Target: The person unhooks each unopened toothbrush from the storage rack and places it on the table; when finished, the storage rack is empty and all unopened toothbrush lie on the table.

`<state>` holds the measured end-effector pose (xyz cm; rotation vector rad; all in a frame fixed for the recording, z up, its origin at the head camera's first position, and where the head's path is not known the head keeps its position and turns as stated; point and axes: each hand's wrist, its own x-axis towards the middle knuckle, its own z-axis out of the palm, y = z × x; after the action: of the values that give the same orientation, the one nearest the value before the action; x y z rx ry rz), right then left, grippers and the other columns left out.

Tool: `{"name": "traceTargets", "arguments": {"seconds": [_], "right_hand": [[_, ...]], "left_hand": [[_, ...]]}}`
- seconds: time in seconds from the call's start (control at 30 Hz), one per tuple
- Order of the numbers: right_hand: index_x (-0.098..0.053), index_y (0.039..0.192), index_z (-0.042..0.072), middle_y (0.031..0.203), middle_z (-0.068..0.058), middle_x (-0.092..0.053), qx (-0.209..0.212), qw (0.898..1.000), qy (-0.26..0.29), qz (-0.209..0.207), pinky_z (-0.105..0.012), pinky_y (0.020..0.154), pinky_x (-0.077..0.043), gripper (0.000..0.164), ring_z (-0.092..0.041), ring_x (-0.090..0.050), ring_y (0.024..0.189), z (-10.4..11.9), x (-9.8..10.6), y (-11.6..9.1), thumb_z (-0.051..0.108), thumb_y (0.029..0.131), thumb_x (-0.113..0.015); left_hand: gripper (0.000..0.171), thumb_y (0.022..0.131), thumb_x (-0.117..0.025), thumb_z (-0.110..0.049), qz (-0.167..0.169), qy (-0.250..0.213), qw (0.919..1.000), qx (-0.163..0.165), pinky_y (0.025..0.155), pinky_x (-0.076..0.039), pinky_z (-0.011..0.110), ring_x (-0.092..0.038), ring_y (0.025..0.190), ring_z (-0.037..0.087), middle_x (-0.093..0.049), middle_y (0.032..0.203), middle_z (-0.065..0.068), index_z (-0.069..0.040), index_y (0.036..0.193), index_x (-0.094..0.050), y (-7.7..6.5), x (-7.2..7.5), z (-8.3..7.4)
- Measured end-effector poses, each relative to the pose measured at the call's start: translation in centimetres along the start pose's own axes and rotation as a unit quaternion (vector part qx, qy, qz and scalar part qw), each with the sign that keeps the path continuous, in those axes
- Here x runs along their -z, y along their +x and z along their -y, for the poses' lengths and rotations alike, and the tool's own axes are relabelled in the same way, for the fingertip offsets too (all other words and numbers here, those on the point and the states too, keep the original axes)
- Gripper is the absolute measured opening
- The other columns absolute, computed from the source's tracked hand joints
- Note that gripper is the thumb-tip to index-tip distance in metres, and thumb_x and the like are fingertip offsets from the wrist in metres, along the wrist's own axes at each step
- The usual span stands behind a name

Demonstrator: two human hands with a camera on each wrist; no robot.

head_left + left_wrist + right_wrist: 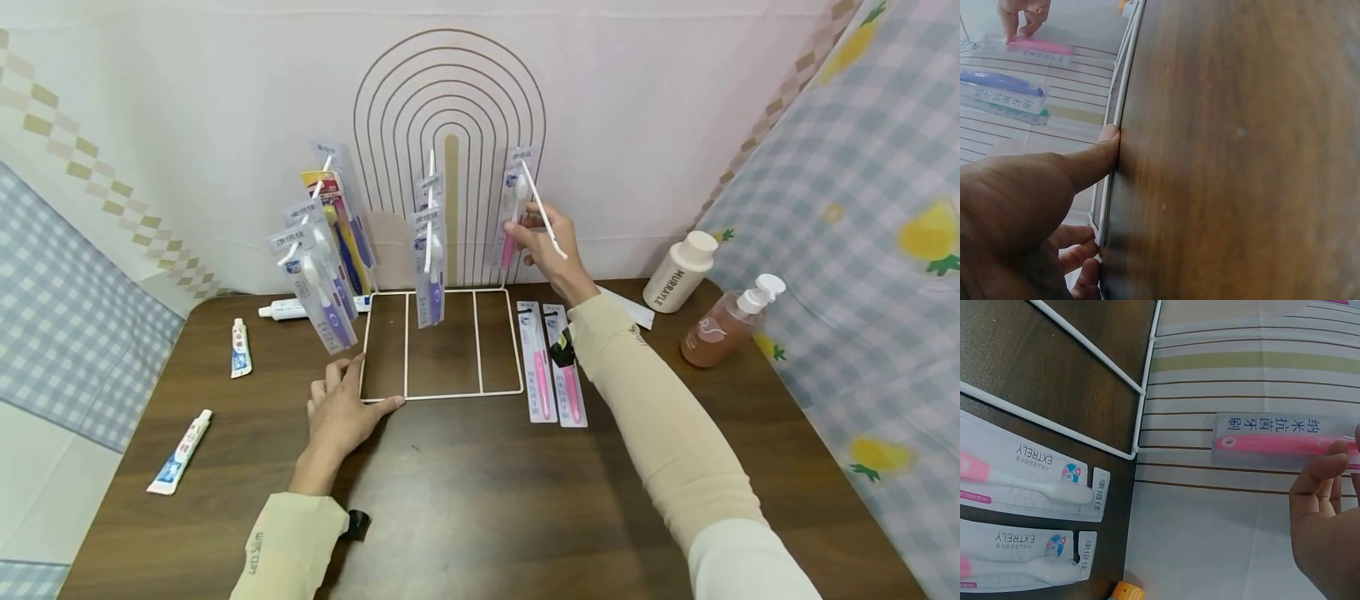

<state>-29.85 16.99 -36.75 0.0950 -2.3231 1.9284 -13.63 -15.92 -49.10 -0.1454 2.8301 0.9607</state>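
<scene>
My right hand (555,246) pinches a packaged pink toothbrush (508,254) at the right-hand hook of a white wire rack (442,397). In the right wrist view its fingers and thumb meet on the pack's clear cover (1254,459). At the rack's front left corner rests my left hand (341,412), its straight thumb (1094,164) against the front wire and its other fingers by the side wire. Packaged purple toothbrushes (330,312) and a yellow-and-blue one (347,237) hang from the left hook. Purple packs (433,279) also hang in the middle.
Two packaged pink toothbrushes (537,371) lie on the brown table right of the rack. Toothpaste tubes (180,454) lie at the left and behind it. A white bottle (675,275) and a pump bottle (723,329) stand back right, near a patterned curtain (862,292).
</scene>
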Motion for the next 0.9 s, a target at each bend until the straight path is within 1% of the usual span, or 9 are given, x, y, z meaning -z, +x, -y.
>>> {"name": "traceTargets", "arguments": {"seconds": [0.17, 0.33, 0.43, 0.53, 0.67, 0.73, 0.83, 0.87, 0.9], "right_hand": [[-0.07, 0.137, -0.005, 0.107, -0.002, -0.066, 0.001, 1.0, 0.01, -0.007, -0.019, 0.062, -0.051, 0.035, -0.012, -0.065, 0.082, 0.0, 0.0, -0.2, 0.011, 0.108, -0.078], [-0.073, 0.107, 0.004, 0.093, 0.002, -0.068, 0.009, 0.999, 0.03, -0.013, -0.018, 0.059, -0.049, 0.007, -0.013, -0.065, 0.076, -0.2, -0.1, -0.3, 0.009, 0.108, -0.077], [-0.066, 0.092, 0.008, 0.081, 0.003, -0.069, 0.021, 0.998, 0.049, -0.016, -0.018, 0.056, -0.048, 0.018, -0.012, -0.064, 0.07, -0.3, 0.0, -0.5, 0.006, 0.108, -0.076], [-0.064, 0.085, 0.011, 0.073, 0.006, -0.07, 0.043, 0.997, 0.066, -0.025, -0.018, 0.054, -0.047, 0.026, -0.009, -0.063, 0.065, -0.4, 0.3, -0.6, 0.004, 0.107, -0.076], [-0.069, 0.084, 0.018, 0.07, 0.01, -0.071, 0.073, 0.994, 0.071, -0.038, -0.016, 0.053, -0.047, 0.028, -0.004, -0.061, 0.062, -0.6, 0.9, -1.1, 0.005, 0.108, -0.076], [-0.071, 0.086, 0.019, 0.07, 0.011, -0.07, 0.075, 0.994, 0.07, -0.04, -0.016, 0.052, -0.046, 0.027, -0.003, -0.06, 0.06, -0.7, 1.4, -1.5, 0.004, 0.108, -0.076], [-0.075, 0.096, 0.01, 0.07, 0.011, -0.068, 0.069, 0.995, 0.061, -0.038, -0.016, 0.052, -0.045, 0.013, -0.003, -0.056, 0.058, -1.0, 2.3, -2.5, 0.004, 0.108, -0.075], [-0.076, 0.102, 0.005, 0.071, 0.012, -0.069, 0.061, 0.996, 0.057, -0.036, -0.016, 0.052, -0.044, 0.006, -0.004, -0.055, 0.058, -1.1, 2.6, -3.0, 0.003, 0.108, -0.075], [-0.077, 0.109, -0.001, 0.072, 0.013, -0.07, 0.054, 0.997, 0.054, -0.034, -0.016, 0.052, -0.044, 0.005, -0.003, -0.054, 0.057, -1.3, 3.0, -3.4, 0.003, 0.108, -0.075]], "left_hand": [[0.109, 0.1, -0.085, -0.055, 0.009, 0.015, 0.9998, 0.004, 0.12, -0.032, 0.072, -0.035, 0.141, 0.057, -0.029, 0.178, 0.026, -0.007, 0.18, -0.03, -0.3, 0.0, -0.3], [0.108, 0.101, -0.084, -0.055, 0.017, 0.018, 0.9996, 0.012, 0.122, -0.032, 0.071, -0.035, 0.143, 0.056, -0.028, 0.179, 0.025, -0.008, 0.181, -0.028, -0.5, 0.1, -0.4], [0.109, 0.1, -0.084, -0.054, 0.013, 0.015, 0.9998, 0.01, 0.12, -0.032, 0.072, -0.035, 0.142, 0.057, -0.029, 0.178, 0.026, -0.007, 0.181, -0.028, -0.4, 0.1, -0.4], [0.11, 0.099, -0.085, -0.053, 0.009, 0.007, 0.9999, 0.005, 0.119, -0.031, 0.073, -0.035, 0.14, 0.057, -0.029, 0.178, 0.026, -0.006, 0.181, -0.028, -0.2, 0.0, -0.2], [0.11, 0.098, -0.086, -0.051, 0.003, 0.002, 1.0, 0.002, 0.118, -0.032, 0.073, -0.035, 0.139, 0.057, -0.03, 0.178, 0.026, -0.006, 0.18, -0.029, -0.1, 0.0, -0.1], [0.11, 0.098, -0.087, -0.051, 0.003, 0.003, 1.0, 0.001, 0.118, -0.032, 0.074, -0.036, 0.139, 0.057, -0.03, 0.178, 0.027, -0.005, 0.18, -0.03, 0.0, 0.0, 0.0], [0.111, 0.098, -0.087, -0.052, 0.006, 0.003, 1.0, 0.001, 0.117, -0.032, 0.074, -0.036, 0.139, 0.058, -0.03, 0.178, 0.027, -0.006, 0.18, -0.03, 0.0, 0.1, -0.1], [0.111, 0.098, -0.087, -0.052, 0.006, 0.003, 1.0, 0.001, 0.117, -0.032, 0.074, -0.036, 0.139, 0.058, -0.03, 0.178, 0.027, -0.006, 0.18, -0.029, 0.0, 0.1, -0.1], [0.111, 0.098, -0.087, -0.052, 0.007, 0.002, 1.0, 0.002, 0.117, -0.032, 0.074, -0.036, 0.139, 0.058, -0.029, 0.179, 0.027, -0.006, 0.18, -0.029, 0.1, 0.1, -0.1]]}}
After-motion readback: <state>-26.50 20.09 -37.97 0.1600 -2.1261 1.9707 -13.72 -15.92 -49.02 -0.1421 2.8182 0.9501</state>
